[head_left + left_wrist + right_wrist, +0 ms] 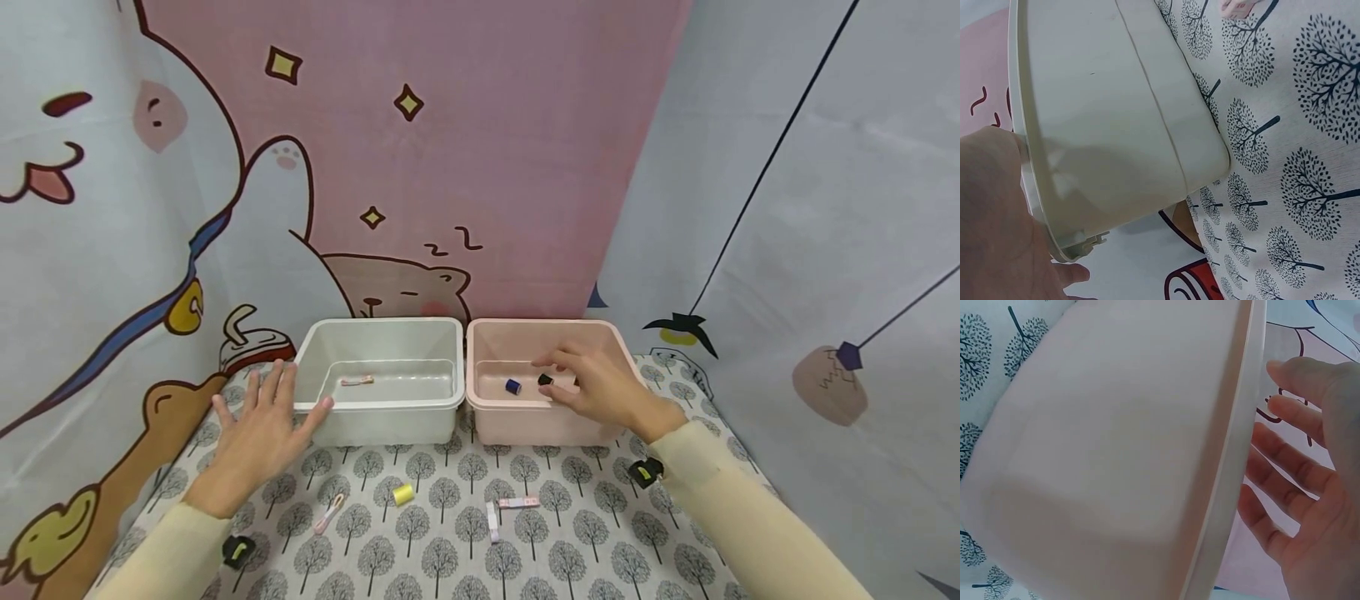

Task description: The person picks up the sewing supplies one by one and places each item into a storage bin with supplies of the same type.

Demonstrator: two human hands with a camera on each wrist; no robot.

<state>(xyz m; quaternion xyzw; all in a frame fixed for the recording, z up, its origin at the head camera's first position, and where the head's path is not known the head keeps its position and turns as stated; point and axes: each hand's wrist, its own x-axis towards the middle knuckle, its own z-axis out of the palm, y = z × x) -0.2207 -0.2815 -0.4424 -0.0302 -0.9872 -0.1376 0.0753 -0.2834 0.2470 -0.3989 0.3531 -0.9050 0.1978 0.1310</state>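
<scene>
Nearest me on the tree-print cloth (412, 554): two flat pink-and-white strips set near a corner shape, one (492, 522) pointing away from the person, the other (519, 502) running left-right. Left of them, a yellow spool (402, 494), squat cylinder, axis roughly left-right, slightly tilted; then a slim pink-and-white piece (330, 514), long axis slanting away to the right.

Left hand (258, 437): fingers straight, spread wide, nothing gripped; at the near left corner of the white bin (381, 423), thumb over the rim. Firm contact or not, can't tell.

Right hand (596, 383): over the pink bin (543, 425), fingers loosely bent, thumb and forefinger well parted, no hold visible. Black spool (545, 380) inside that bin, right by the thumb tip; touching or not, can't tell, nor its axis. Blue spool (513, 386) just left of it, short cylinder, lying tilted.

Both bins smooth plastic, rounded corners, lipped rims, side by side. Small pale pink piece (357, 381) in the white one, long axis left-right.

Behind: cartoon-print fabric backdrop (480, 167), pink and pale grey, lightly creased.
</scene>
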